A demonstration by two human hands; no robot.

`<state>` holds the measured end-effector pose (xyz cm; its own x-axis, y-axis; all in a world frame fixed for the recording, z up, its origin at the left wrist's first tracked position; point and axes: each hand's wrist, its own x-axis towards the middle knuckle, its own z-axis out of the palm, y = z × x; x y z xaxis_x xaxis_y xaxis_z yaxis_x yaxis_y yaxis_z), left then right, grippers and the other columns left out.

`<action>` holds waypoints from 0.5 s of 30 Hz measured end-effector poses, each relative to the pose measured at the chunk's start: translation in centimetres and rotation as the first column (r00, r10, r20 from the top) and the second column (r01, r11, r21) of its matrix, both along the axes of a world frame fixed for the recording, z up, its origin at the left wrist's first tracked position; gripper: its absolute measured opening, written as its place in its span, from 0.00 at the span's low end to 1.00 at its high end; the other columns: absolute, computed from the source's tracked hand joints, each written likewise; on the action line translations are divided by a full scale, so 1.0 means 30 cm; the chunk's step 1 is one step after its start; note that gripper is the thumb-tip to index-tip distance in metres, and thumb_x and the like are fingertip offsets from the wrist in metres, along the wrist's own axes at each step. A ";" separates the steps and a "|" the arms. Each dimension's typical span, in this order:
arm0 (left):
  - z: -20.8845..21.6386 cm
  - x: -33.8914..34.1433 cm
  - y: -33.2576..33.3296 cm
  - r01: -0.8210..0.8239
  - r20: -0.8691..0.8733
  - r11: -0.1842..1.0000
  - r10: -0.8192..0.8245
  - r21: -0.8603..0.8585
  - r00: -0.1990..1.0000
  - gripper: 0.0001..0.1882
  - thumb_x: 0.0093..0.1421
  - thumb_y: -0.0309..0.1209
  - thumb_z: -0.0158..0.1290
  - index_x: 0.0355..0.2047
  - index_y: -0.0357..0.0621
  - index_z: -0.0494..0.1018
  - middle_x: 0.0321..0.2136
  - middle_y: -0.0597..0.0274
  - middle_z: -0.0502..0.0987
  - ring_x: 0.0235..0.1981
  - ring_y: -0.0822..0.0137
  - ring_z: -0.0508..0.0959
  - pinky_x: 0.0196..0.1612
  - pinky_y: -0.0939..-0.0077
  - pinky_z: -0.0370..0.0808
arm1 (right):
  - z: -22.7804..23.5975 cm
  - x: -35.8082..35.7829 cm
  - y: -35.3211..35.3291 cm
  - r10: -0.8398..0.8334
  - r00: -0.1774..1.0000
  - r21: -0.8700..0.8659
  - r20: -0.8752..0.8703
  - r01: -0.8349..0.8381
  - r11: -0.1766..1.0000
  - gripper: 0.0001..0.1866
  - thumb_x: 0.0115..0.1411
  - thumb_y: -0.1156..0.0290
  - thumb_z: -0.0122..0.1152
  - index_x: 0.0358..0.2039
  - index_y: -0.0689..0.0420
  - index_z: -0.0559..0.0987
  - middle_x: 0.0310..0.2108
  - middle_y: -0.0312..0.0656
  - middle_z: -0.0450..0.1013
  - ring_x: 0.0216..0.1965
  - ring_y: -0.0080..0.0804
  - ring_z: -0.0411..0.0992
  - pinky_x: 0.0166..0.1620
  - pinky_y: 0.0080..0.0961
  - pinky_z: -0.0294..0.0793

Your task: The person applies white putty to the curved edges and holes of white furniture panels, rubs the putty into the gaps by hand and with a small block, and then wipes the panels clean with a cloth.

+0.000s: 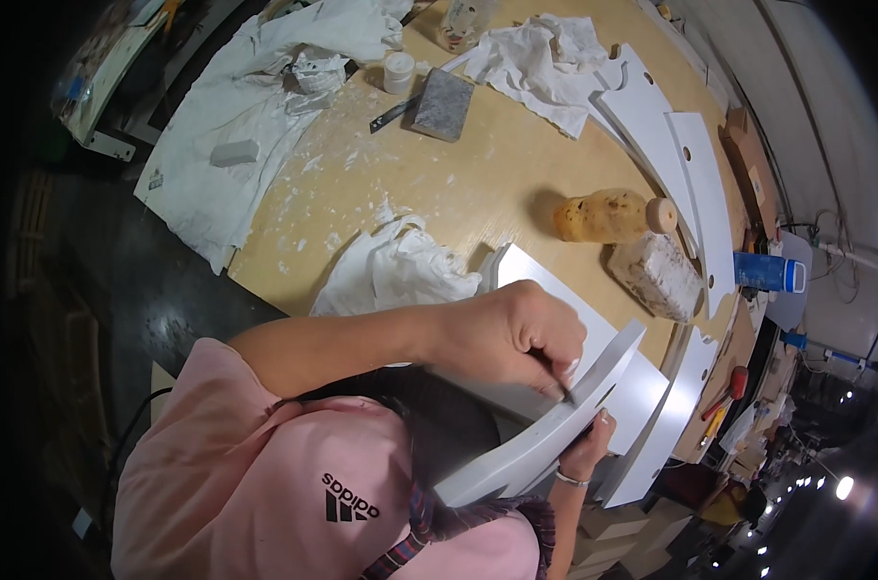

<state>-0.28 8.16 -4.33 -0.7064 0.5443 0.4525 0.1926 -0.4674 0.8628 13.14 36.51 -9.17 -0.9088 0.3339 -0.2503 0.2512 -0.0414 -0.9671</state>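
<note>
Left hand (531, 336) pinches a dark tool (569, 395) at the panel (533, 437) (scraping, I'd guess); right hand (589, 447) grips its edge; next calls for steadiness.

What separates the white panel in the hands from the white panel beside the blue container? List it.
Support: the held panel is gripped by the right hand, with the left hand at its edge; the lying panel has no hand on it.
Pose: the held panel is raised and slanted, a long edge upward; the lying panel rests with its broad face up.
Shared: both are white and long.
</note>
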 end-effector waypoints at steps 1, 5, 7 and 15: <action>-0.001 -0.010 -0.023 0.090 -0.111 0.994 -0.096 -0.054 0.989 0.07 0.46 0.22 0.62 0.20 0.37 0.72 0.20 0.61 0.72 0.25 0.61 0.72 0.29 0.71 0.68 | -0.011 0.007 0.003 -0.040 0.999 0.004 -0.018 0.040 0.999 0.18 0.58 0.64 0.47 0.36 0.69 0.73 0.33 0.40 0.71 0.34 0.26 0.68 0.37 0.22 0.68; 0.004 -0.019 -0.053 0.155 -0.105 0.988 -0.153 0.009 0.983 0.07 0.46 0.23 0.62 0.20 0.38 0.72 0.19 0.61 0.71 0.24 0.61 0.71 0.28 0.70 0.67 | -0.001 -0.003 0.003 0.065 0.998 0.003 -0.001 -0.065 0.998 0.17 0.58 0.64 0.47 0.35 0.68 0.73 0.32 0.40 0.71 0.33 0.26 0.69 0.37 0.22 0.69; 0.008 -0.003 -0.042 0.111 -0.087 0.994 -0.112 -0.007 0.990 0.07 0.46 0.23 0.62 0.20 0.38 0.73 0.19 0.61 0.72 0.24 0.61 0.71 0.28 0.70 0.67 | 0.023 -0.018 -0.017 0.048 0.999 -0.043 0.003 -0.048 0.998 0.17 0.59 0.65 0.47 0.36 0.68 0.73 0.32 0.40 0.71 0.33 0.26 0.69 0.37 0.22 0.69; 0.008 0.016 -0.031 -0.145 0.019 0.987 0.147 -0.069 0.989 0.06 0.46 0.22 0.63 0.23 0.37 0.76 0.20 0.60 0.73 0.24 0.62 0.72 0.28 0.72 0.68 | 0.010 -0.003 0.000 0.038 0.999 -0.028 0.022 -0.037 0.999 0.19 0.60 0.64 0.46 0.38 0.70 0.73 0.34 0.42 0.72 0.34 0.26 0.70 0.37 0.23 0.69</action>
<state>0.20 7.22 -4.08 -0.7906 0.4629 0.4008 0.2338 -0.3768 0.8963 13.05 36.49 -8.88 -0.9143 0.2925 -0.2800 0.2751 -0.0587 -0.9596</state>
